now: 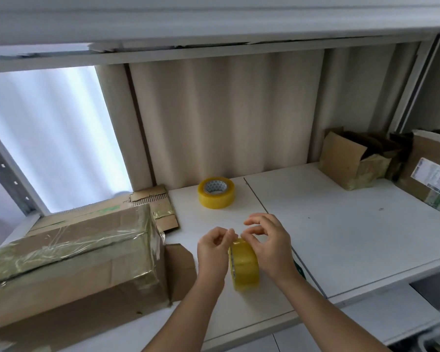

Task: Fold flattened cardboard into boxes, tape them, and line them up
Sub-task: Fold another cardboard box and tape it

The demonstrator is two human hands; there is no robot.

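Cardboard fills the lower left of the frame: a large brown box wrapped in glossy clear tape (71, 255) lies on the white shelf board (353, 224), with flattened brown cardboard sheets (148, 207) behind it toward the window.

Moving right, at centre, a spare roll of yellow-tinted packing tape (216, 192) lies flat near the beige curtain.

Below it, just right of the box, we hold a second yellow tape roll (244, 265) standing on edge. Our left hand (212, 252) pinches at the top of this roll. Our right hand (267, 246) cups the roll's far side, with fingertips curled and picking at the same spot.

We judge this as the taping step, hunting for the loose tape end. Next we would need a nail under that edge, then a steady peel.

At the upper right sit an open, crumpled brown box (351, 161) and a labelled parcel (432, 174).
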